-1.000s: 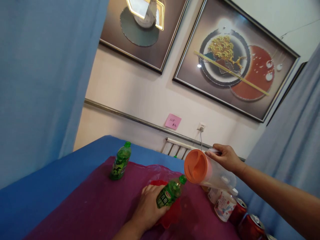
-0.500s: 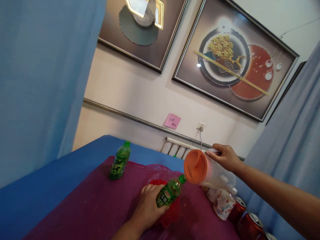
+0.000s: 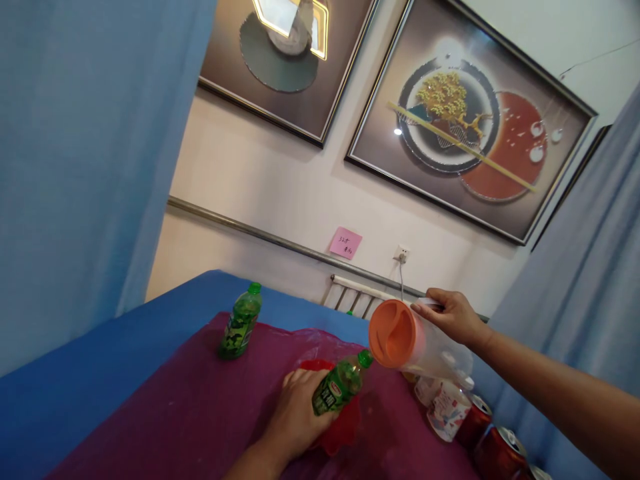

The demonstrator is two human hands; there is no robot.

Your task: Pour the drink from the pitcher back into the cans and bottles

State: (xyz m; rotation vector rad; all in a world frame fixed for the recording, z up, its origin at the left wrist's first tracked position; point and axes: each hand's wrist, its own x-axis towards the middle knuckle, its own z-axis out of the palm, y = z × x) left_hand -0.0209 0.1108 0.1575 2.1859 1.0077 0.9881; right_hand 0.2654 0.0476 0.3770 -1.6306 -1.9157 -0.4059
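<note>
My left hand (image 3: 297, 410) is wrapped round a green-capped bottle (image 3: 340, 383), tilted to the right above a red dish (image 3: 345, 427). My right hand (image 3: 453, 317) grips the handle of a clear pitcher (image 3: 435, 353), which is tipped so its orange lid (image 3: 393, 333) faces me. The lid is close to the bottle's cap. No liquid can be seen flowing. A second green bottle (image 3: 241, 321) stands upright at the back left of the maroon sheet (image 3: 185, 400).
Labelled clear bottles (image 3: 449, 410) and red cans (image 3: 500, 453) stand along the right side, below the pitcher. Blue cloth (image 3: 125, 340) covers the table under the sheet. Blue curtains (image 3: 90, 147) hang on both sides. A metal rail (image 3: 280, 243) runs along the wall.
</note>
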